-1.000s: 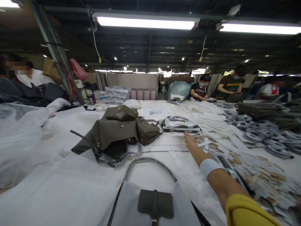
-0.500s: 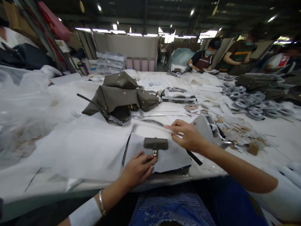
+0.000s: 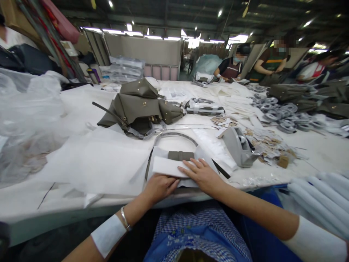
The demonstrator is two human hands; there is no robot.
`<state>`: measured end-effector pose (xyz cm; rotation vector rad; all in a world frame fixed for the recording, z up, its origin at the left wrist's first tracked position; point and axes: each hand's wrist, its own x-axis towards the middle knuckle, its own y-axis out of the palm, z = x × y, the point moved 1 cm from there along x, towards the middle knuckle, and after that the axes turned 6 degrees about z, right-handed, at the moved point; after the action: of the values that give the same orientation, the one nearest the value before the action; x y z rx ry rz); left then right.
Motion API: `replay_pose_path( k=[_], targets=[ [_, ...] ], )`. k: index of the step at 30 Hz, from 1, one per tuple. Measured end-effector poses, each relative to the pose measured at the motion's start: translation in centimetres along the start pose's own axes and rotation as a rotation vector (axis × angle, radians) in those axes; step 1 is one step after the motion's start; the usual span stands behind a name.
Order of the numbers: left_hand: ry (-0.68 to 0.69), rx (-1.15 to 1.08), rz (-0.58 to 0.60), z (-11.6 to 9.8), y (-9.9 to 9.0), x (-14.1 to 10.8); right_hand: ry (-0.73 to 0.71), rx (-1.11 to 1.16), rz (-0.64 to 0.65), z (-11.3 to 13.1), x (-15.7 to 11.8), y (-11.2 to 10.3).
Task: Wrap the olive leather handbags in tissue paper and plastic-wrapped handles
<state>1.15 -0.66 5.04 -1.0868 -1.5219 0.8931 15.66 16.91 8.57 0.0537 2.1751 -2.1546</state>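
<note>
On the table before me lies a handbag (image 3: 148, 169), its body covered with pale sheeting and its wrapped handle (image 3: 177, 134) arched at the back. An olive strap tab (image 3: 181, 155) shows on its front. A folded white foam sheet (image 3: 165, 166) rests across the bag, covering the tab's lower part. My right hand (image 3: 205, 177) is open, fingers spread flat on the sheet's right end. My left hand (image 3: 159, 188) is closed at the sheet's lower edge, fingers drawn together. Its fingertips are partly hidden, and I cannot make out what they hold. The metal clasp is hidden.
Olive bags (image 3: 139, 105) are heaped beyond the bag. A grey tape dispenser (image 3: 237, 147) stands at right, beside scattered scraps (image 3: 267, 143). White sheets (image 3: 95, 160) and clear plastic (image 3: 27, 109) spread left. White rolls (image 3: 321, 196) lie at lower right. Co-workers (image 3: 231, 67) work at the far side.
My right hand has brought the white sheet down and toward me, laying it over the clasp and part of the tab. The left hand's fingers have drawn together. The view has shifted slightly.
</note>
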Motion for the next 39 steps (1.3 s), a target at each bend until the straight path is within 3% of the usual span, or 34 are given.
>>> replay_pose_path(
  k=[4, 9, 11, 14, 16, 19, 22, 25, 29, 34, 36, 39],
  targets=[
    [0.047, -0.012, -0.020, -0.1, -0.5, -0.7, 0.021, 0.038, 0.023, 0.2, -0.1, 0.0],
    [0.115, -0.161, -0.177, -1.8, -3.0, -0.2, 0.040, 0.109, 0.028, 0.4, 0.0, 0.3],
    [0.094, -0.162, -0.149, -2.4, -3.1, 0.7, 0.055, 0.138, 0.012, 0.3, 0.2, 0.4],
    [0.054, -0.042, -0.046, -2.7, -1.4, 1.8, 0.029, 0.206, -0.027, -0.2, 0.2, 0.5],
    [0.067, 0.048, -0.017, -2.5, 0.3, 1.9, -0.042, 0.270, -0.105, -0.4, -0.5, 0.4],
    [0.075, 0.150, -0.015, -2.0, 2.3, 1.2, -0.074, 0.399, -0.392, 0.2, -3.1, 0.3],
    [0.099, 0.236, -0.050, -1.6, 3.1, 0.7, 0.062, 0.451, -0.683, 1.6, -7.1, 0.9],
    [0.132, 0.261, -0.078, -1.0, 3.6, 0.6, 0.258, 0.356, -0.723, 1.8, -11.6, 1.4],
    [0.137, 0.220, -0.080, -0.2, 4.4, 0.7, 0.704, -0.018, -0.608, -2.2, -19.8, -1.0],
    [0.142, 0.190, -0.069, 0.3, 4.8, 0.6, 1.422, -0.402, -0.131, -10.0, -31.1, -5.9],
    [0.141, 0.194, -0.069, 0.2, 4.7, 0.6, 1.603, -0.399, 0.092, -12.3, -33.9, -6.7],
    [0.129, 0.206, -0.071, 0.0, 4.4, 0.7, 1.709, -0.300, 0.307, -14.5, -35.6, -7.0]
  ],
)
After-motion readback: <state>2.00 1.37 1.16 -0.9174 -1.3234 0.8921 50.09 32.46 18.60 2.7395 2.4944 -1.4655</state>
